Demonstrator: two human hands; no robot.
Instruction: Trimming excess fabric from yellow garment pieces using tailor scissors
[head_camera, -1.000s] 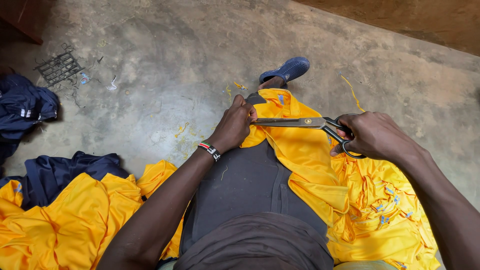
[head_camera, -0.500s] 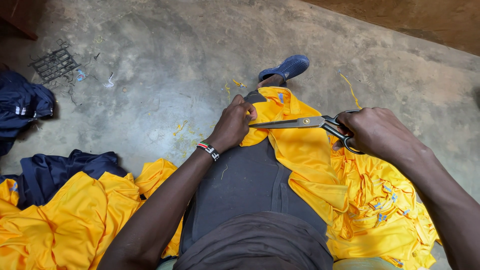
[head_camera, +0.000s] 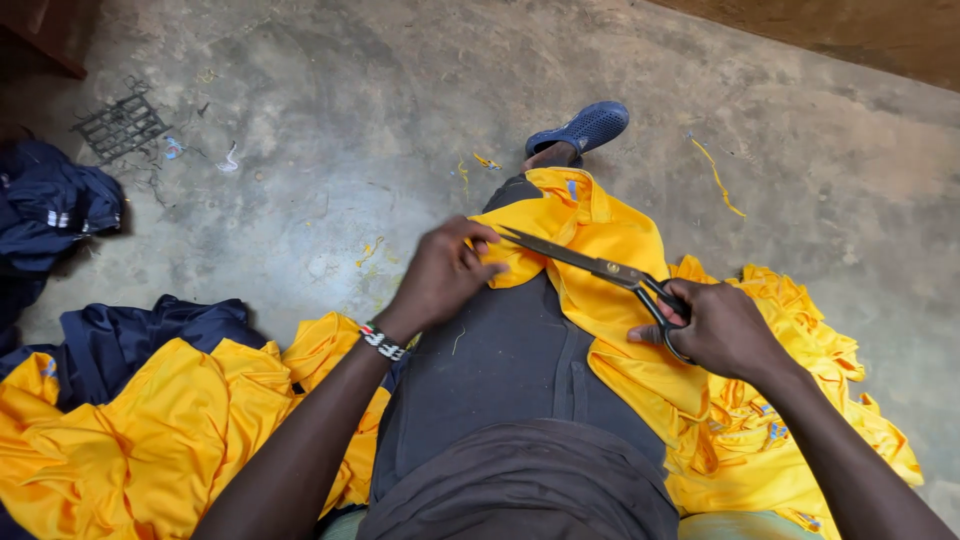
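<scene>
Your left hand (head_camera: 440, 275) pinches the edge of the yellow cloth (head_camera: 600, 250) that lies draped over your right leg, just where the scissors (head_camera: 590, 265) point. Your right hand (head_camera: 720, 330) is closed through the scissor handles, to the right of the thigh, and the blades look nearly closed, their tips touching the cloth beside your left fingertips (head_camera: 490, 262).

Keep the pinch firm and pull the edge a little to the left, so the cloth stays taut between both hands; slack cloth will likely fold into the blades and cut crooked. Hold your fingertips clear of the line of the blades, since they sit very close to the tips. Lift the cloth slightly off the trousers (head_camera: 500, 380) before you cut, so that only the yellow layer lies between the blades; the dark cloth below is at risk otherwise. Cut with the deep part of the blades rather than the tips for a cleaner line.

More yellow cloth is heaped on the floor (head_camera: 330, 150) to your near left and near right, with a navy garment (head_camera: 130, 335) at the left, so the loose end may drag; let it feed freely.
</scene>
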